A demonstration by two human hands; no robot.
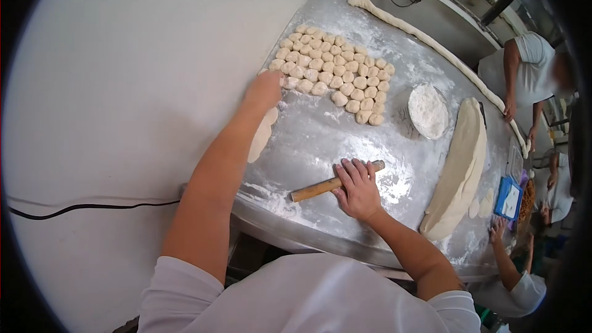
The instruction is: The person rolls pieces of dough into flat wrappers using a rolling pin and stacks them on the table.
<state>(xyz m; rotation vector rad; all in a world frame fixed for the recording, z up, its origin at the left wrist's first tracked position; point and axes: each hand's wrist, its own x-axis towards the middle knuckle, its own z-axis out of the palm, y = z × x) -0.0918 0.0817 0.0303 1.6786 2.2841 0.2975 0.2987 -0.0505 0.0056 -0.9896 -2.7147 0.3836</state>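
My right hand (pixel 357 190) lies over a wooden rolling pin (pixel 317 190), with the fingers across it and the thumb on the near side. Flour dusts the metal table under the pin. Farther off on the left, my left hand (pixel 266 88) reaches to the corner of a block of small dough balls (pixel 333 61). Its fingers are mostly hidden, so what they hold, if anything, does not show. Flattened dough rounds (pixel 261 139) lie overlapping along the table's left edge, beneath my left forearm.
A bowl of flour (pixel 428 111) stands right of the balls. Beyond it lies a thick dough slab (pixel 456 169). A co-worker (pixel 531 65) handles a long dough rope (pixel 431 42) at the far edge. Another person's hand (pixel 497 229) is near a blue-framed scale (pixel 509 199). A wall (pixel 123 86) borders the left.
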